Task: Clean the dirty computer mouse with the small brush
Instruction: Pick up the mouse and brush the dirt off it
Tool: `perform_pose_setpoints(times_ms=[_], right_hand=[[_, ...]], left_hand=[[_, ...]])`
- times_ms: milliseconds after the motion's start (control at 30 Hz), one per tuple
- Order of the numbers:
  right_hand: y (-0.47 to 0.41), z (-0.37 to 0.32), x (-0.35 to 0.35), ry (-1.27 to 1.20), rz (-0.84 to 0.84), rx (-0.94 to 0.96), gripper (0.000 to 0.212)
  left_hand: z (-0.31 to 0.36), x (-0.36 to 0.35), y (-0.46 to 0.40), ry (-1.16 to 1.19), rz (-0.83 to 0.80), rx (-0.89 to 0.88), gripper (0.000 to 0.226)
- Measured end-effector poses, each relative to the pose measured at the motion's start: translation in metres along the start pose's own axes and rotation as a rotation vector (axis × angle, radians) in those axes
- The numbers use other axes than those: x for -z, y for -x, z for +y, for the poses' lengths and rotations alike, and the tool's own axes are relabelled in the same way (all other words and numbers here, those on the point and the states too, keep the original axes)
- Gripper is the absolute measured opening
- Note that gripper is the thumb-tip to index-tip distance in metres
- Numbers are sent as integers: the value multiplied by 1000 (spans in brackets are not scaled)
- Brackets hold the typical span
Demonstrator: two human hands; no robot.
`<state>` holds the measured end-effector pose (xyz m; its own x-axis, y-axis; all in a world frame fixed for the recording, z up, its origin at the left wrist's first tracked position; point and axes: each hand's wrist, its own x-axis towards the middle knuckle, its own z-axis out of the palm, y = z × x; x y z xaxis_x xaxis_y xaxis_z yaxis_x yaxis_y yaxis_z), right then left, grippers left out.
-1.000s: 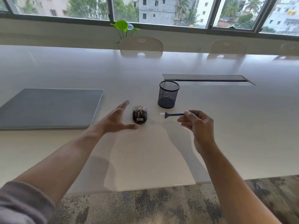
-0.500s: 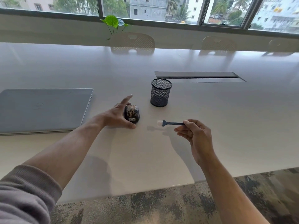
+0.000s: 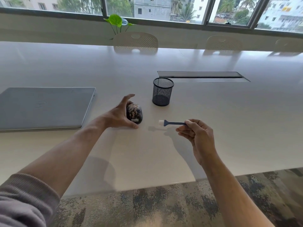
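Note:
A black computer mouse [image 3: 134, 113] speckled with brownish dirt lies on the white table [image 3: 229, 128], left of centre. My left hand [image 3: 118, 115] cups it from the left: the thumb lies at its near end, the index finger rises over its far end, and the other fingers are hidden behind it. My right hand [image 3: 197, 138] pinches the dark blue handle of a small brush [image 3: 172, 123]. The brush points left, its white bristles hovering a short way right of the mouse, just above the table.
A black mesh pen cup [image 3: 162, 91] stands just behind and to the right of the mouse. A closed grey laptop [image 3: 44, 107] lies at the left. A cable slot [image 3: 201, 76] is set in the table further back. Chairs and a plant [image 3: 117, 23] stand beyond the far edge.
My left hand went from hovering open beside the mouse to closing round it. My right hand kept the brush and drew it slightly nearer to me.

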<state>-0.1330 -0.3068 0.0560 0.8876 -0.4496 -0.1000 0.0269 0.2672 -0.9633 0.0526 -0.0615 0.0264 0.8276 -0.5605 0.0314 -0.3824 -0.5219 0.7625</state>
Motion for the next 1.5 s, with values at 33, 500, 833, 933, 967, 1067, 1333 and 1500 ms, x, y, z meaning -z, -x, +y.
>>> perform_pose_setpoints(times_ms=[33, 500, 833, 933, 967, 1067, 1333, 1500], right_hand=[[1, 0, 0, -5, -5, -2, 16], [21, 5, 12, -40, -125, 0, 15], [73, 4, 26, 4, -158, 57, 17], [97, 3, 26, 13, -143, 70, 18], [106, 3, 26, 11, -138, 72, 18], [133, 6, 24, 6, -131, 78, 19], [194, 23, 25, 11, -107, 83, 18], [215, 32, 23, 60, -120, 106, 20]], left_hand=[[2, -2, 4, 4, 5, -14, 127], [40, -42, 94, 36, 65, -44, 126], [73, -66, 164, 19, 56, -78, 126], [79, -69, 187, 21, 50, -104, 126], [80, -70, 196, 22, 45, -109, 126], [82, -73, 224, 18, 38, -123, 126], [82, -85, 292, 4, 14, -124, 126], [81, -93, 323, -6, 6, -95, 127]])
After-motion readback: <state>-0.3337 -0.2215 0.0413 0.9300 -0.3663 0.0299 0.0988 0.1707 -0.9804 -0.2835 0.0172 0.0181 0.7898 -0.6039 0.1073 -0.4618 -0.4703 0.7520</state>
